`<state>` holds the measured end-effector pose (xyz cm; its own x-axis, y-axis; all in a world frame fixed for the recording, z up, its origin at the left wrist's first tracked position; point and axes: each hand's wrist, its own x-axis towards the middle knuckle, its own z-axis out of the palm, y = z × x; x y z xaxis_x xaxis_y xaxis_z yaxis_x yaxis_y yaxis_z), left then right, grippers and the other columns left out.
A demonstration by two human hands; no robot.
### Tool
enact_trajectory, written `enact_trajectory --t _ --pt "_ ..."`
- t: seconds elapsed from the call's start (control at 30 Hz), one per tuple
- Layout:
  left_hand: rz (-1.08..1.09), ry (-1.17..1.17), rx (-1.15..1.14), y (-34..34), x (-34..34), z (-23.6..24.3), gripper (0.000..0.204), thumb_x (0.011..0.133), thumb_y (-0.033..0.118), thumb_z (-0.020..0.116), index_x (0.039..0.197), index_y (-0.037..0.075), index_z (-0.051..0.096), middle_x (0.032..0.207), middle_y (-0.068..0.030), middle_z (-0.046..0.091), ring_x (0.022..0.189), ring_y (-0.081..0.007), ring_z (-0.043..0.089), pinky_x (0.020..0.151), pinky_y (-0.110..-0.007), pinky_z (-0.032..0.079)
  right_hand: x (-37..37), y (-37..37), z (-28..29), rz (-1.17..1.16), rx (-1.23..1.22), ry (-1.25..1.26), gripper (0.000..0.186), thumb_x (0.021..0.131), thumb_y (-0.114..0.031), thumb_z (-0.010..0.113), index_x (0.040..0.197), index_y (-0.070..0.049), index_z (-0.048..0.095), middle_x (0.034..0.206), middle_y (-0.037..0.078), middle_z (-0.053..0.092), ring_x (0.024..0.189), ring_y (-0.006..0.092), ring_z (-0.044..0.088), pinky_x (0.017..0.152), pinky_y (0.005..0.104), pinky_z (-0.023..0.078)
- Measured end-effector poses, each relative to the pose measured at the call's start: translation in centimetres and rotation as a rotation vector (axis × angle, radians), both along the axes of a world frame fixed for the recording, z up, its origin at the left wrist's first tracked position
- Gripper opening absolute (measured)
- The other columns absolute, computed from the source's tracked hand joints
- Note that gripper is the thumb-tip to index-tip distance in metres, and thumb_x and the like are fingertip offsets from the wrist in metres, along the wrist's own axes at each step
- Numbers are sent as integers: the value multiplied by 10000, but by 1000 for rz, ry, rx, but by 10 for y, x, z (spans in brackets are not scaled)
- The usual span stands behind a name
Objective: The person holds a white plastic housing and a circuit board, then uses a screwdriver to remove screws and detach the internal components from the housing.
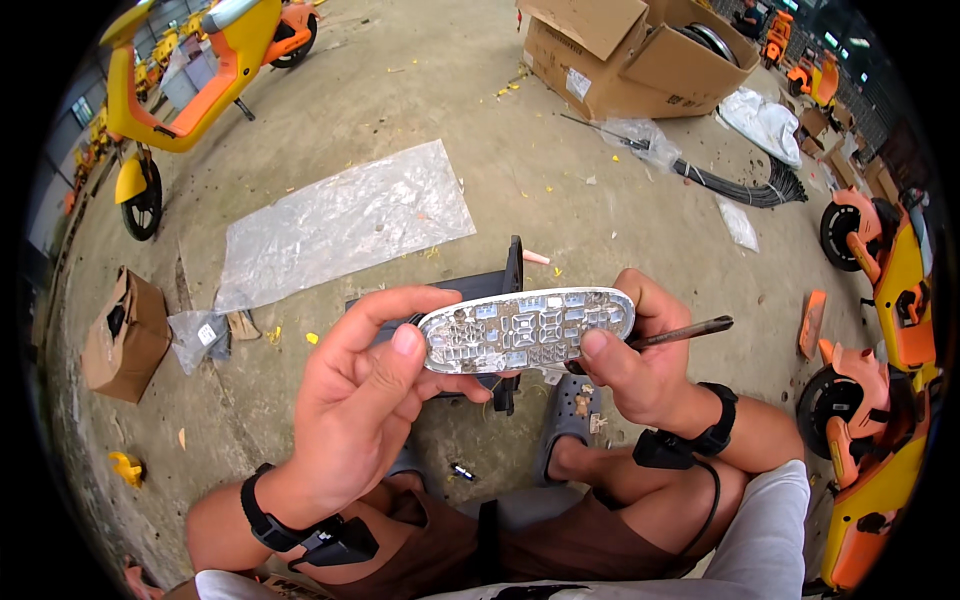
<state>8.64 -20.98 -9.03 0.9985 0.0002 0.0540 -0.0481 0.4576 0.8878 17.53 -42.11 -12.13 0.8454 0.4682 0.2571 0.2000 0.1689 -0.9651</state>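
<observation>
I hold a long oval silver reflector panel (525,328) with a grid of small cells, level in front of me. My left hand (365,400) grips its left end, thumb on the front face. My right hand (640,365) supports its right end with the thumb on the lower edge, and also clamps a thin dark metal tool (690,332) that sticks out to the right. Beneath the panel a black plastic part (500,290) stands on the concrete floor, mostly hidden. Both wrists wear black bands.
A clear plastic sheet (345,220) lies on the floor ahead. Open cardboard boxes (630,50) sit far right, a small box (125,335) at left. A yellow-orange scooter (190,90) stands far left, orange scooters (890,300) at right. A bundle of black cables (750,188) lies nearby.
</observation>
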Motion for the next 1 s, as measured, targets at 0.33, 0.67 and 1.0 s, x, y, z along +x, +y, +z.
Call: enact_trajectory --t 0.33,0.67,1.0 --pt "31 -55 90 0 -6 0 302 1019 207 414 1253 17 446 1163 -186 607 995 -302 644 814 -411 537 -1 2 -2 23 11 -50 199 841 -139 676 787 -39 513 731 -18 546 654 38 494 851 295 429" --pt "16 -8 97 -1 -5 4 322 1025 228 396 1248 0 435 1163 -206 604 1003 -323 648 816 -417 554 -2 3 -3 35 87 -7 186 850 -124 664 809 -27 511 751 -10 526 685 35 477 619 222 403" --pt "-3 63 44 0 -3 7 357 1030 209 387 1289 -37 411 1149 -226 612 1021 -332 646 855 -411 560 -3 4 -3 28 46 31 212 853 -133 658 772 -45 482 740 -23 526 688 29 456 608 219 385"
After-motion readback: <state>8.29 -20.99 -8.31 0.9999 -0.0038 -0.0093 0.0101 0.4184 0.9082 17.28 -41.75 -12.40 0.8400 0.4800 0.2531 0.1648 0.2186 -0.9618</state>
